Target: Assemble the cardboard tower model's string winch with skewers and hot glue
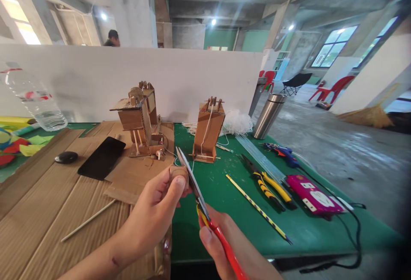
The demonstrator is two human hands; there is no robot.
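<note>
My left hand [156, 213] pinches a small cardboard piece [178, 172] between thumb and fingers, just above the table's front. My right hand [229, 241] grips red-and-yellow-handled scissors [195, 190]; their blades point up and away, right against the cardboard piece. Behind them stand two cardboard models: a larger one [141, 119] on the cardboard sheets and a smaller tower [208, 130] with string on the green mat.
Corrugated cardboard sheets [41, 203] cover the left, with a black phone [102, 158], a dark stone [66, 157] and a thin stick [88, 221]. On the green mat [305, 224] lie pliers [266, 181], a striped pencil [257, 208], a glue gun [282, 151], a pink case [313, 195] and a steel flask [269, 115]. A water bottle [34, 98] stands left.
</note>
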